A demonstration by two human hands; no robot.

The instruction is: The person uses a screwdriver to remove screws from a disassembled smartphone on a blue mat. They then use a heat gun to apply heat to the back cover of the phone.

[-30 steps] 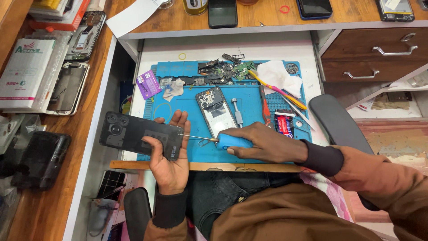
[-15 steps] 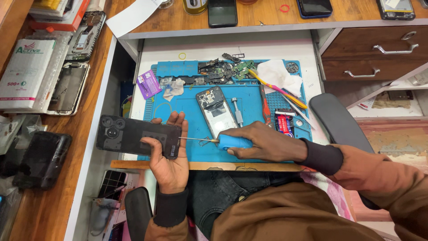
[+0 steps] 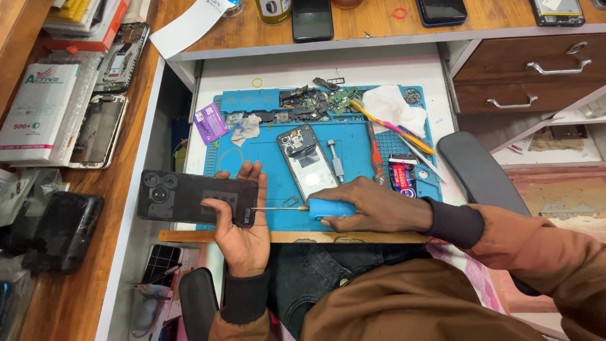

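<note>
Black phone (image 3: 189,197), camera rings left, lying flat, held in left hand (image 3: 243,230); right hand (image 3: 372,205) fingers grip blue-handled screwdriver (image 3: 315,208), tip at its right end.

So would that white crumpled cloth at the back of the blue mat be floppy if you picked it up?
Probably. The white crumpled cloth lies in soft folds, so it would likely droop and weigh little. It seems unlikely to roll or slide, though lifting it might drag the yellow-and-pink tool beside it.
</note>
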